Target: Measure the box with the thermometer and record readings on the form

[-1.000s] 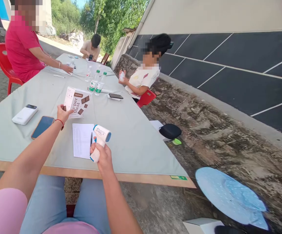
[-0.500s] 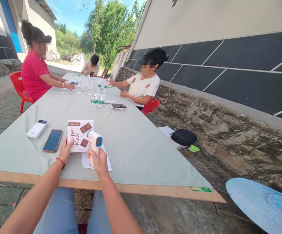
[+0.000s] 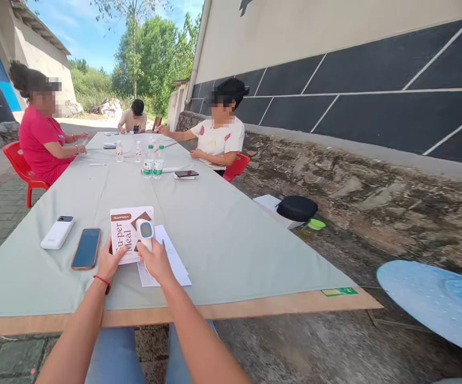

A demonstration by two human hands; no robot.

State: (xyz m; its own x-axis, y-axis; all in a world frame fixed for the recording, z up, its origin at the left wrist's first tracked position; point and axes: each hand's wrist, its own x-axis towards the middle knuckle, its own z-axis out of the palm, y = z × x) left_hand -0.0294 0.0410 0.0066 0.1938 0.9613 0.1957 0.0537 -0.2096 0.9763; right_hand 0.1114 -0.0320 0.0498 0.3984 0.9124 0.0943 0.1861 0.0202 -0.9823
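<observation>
My left hand [image 3: 110,257] is closed on the lower left edge of a white and brown box [image 3: 121,234] printed "NutriMotion" and "Meal". In my right hand [image 3: 154,260] is a white infrared thermometer [image 3: 146,232], its small screen lit and facing me. The thermometer overlaps the right part of the box; whether they touch I cannot tell. Under my right hand lie white paper sheets [image 3: 175,264] on the tablecloth. Left of the box rest a phone [image 3: 86,248] with an orange-brown case edge and a white power bank [image 3: 58,232].
Several water bottles [image 3: 148,162] stand farther down the grey-green tablecloth [image 3: 231,256], near a dark phone [image 3: 186,174]. One person [image 3: 47,138] sits at the left, another [image 3: 220,133] at the right, a third [image 3: 133,118] at the far end. A blue round surface [image 3: 434,304] is at the lower right.
The view has shifted right. The thermometer has moved closer over the box and its screen has turned from blue to yellowish. The person at the left has drawn their hands back from the bottles.
</observation>
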